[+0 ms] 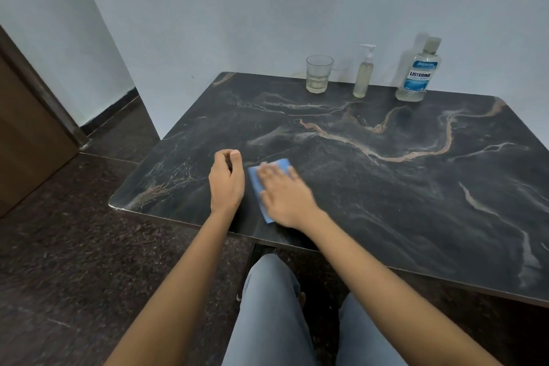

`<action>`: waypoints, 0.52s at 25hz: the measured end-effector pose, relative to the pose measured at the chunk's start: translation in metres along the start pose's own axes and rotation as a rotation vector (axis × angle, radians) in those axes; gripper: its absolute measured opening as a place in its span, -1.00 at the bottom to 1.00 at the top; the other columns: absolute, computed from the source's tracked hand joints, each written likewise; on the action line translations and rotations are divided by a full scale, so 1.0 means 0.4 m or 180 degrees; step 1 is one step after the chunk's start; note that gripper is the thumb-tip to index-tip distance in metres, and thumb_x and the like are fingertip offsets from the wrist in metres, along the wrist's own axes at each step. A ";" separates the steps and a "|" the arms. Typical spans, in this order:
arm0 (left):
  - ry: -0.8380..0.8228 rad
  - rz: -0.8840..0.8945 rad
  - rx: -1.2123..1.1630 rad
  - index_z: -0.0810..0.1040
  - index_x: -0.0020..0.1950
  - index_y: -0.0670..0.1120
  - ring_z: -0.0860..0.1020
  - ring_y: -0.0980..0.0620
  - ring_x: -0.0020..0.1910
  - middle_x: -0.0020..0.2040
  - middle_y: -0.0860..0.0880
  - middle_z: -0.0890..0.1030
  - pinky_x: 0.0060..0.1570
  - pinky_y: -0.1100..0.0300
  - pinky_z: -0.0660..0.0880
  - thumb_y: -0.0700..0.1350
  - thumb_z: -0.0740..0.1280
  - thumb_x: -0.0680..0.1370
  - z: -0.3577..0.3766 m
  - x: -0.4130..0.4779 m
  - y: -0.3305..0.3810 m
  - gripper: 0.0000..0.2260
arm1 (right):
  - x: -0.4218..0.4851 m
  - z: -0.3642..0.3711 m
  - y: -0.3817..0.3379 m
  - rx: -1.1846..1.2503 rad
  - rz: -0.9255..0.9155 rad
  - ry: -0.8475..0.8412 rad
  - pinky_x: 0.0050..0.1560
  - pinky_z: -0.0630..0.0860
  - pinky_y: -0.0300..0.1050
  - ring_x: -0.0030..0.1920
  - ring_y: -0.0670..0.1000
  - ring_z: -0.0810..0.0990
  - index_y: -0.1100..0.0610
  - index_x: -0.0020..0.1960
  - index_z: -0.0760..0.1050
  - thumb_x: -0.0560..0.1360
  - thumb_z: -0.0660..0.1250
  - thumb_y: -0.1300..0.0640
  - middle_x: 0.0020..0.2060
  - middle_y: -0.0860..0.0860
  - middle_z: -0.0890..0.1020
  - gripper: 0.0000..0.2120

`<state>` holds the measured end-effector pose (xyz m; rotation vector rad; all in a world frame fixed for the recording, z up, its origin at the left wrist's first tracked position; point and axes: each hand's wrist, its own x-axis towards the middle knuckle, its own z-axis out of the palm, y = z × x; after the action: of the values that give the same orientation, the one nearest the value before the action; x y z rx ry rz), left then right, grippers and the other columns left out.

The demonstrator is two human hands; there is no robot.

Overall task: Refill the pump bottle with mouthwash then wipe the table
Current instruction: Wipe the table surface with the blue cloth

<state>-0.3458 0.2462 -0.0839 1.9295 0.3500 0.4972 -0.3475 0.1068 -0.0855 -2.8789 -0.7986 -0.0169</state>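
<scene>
A blue cloth [257, 187] lies flat on the dark marble table [386, 187] near its front left part. My right hand [285, 196] presses flat on the cloth, fingers spread and blurred. My left hand [227, 180] hovers just left of the cloth, fingers curled loosely, holding nothing. At the table's back edge stand a slim pump bottle [364, 74] with pale yellowish liquid and a Listerine mouthwash bottle [419, 74], capped and upright.
A clear drinking glass [318, 74] with a little liquid stands left of the pump bottle. The table meets a white wall at the back. A brown door [26, 134] is at the left. My grey-trousered legs [267, 312] are under the front edge.
</scene>
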 end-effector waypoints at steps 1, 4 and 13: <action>0.0051 -0.0034 -0.0056 0.43 0.10 -0.06 0.50 0.03 -0.02 -0.02 0.00 0.55 -0.03 0.19 0.35 0.05 0.11 0.66 -0.001 0.004 -0.002 -0.78 | 0.029 0.005 -0.038 0.0078 -0.0391 -0.0028 0.52 -0.09 0.11 0.54 0.00 0.00 0.12 0.54 0.04 0.62 -0.01 0.03 0.54 0.02 0.11 -0.49; 0.0164 -0.0056 -0.0101 0.43 0.22 -0.12 0.50 -0.02 0.14 0.12 -0.04 0.54 0.10 0.11 0.41 0.08 0.12 0.63 0.002 0.016 -0.012 -0.68 | 0.107 -0.011 -0.054 0.0348 -0.1156 -0.0302 0.53 -0.08 0.06 0.52 -0.04 0.08 0.11 0.52 0.13 0.62 0.02 0.07 0.51 -0.01 0.21 -0.52; -0.0059 -0.0054 0.0661 0.40 0.35 -0.11 0.35 -0.11 0.40 0.26 -0.06 0.54 0.50 -0.06 0.09 0.13 0.06 0.63 0.015 0.011 -0.007 -0.57 | 0.248 -0.090 0.293 -0.0037 0.1202 -0.0351 0.52 -0.15 0.08 0.54 0.05 -0.04 0.18 0.55 -0.09 0.63 -0.14 0.06 0.55 0.06 -0.02 -0.48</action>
<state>-0.3388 0.2445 -0.0877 2.1285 0.4192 0.4456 -0.2012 0.0529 -0.0619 -3.0122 -0.2587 0.1819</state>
